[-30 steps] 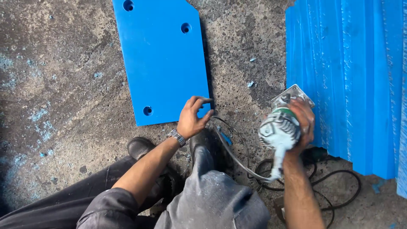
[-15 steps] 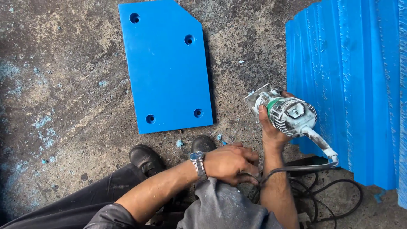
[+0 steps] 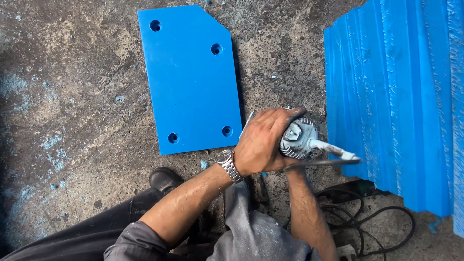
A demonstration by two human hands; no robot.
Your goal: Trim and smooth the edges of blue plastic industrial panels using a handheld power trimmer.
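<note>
Since half a second ago, the left hand [image 3: 265,140] has come up from beside the knee and now lies over the top of the power tool [image 3: 297,139], fingers wrapped across its grey, dust-caked body. A second ago that same hand was resting at the lower corner of the blue panel [image 3: 191,77]; it is now clear of the panel, just to the right of its lower right corner. The tool has swung from a raised, tilted hold to a lower spot close to the panel's edge.

Only the forearm of the right hand [image 3: 290,169] shows, running up beneath the tool; the hand itself is hidden under the left hand and the tool, so I cannot tell how it grips. A metal wristwatch [image 3: 229,164] sits on the left wrist.

The blue panel lies flat on the rough concrete floor [image 3: 72,106], with four round holes near its corners and one corner cut at a slant. To the right stands a stack of blue sheets [image 3: 401,96], their edges rough with shavings. A black cable [image 3: 377,227] loops on the floor below the stack. A black shoe [image 3: 164,179] rests on the floor below the panel, and blue flecks are scattered around.
</note>
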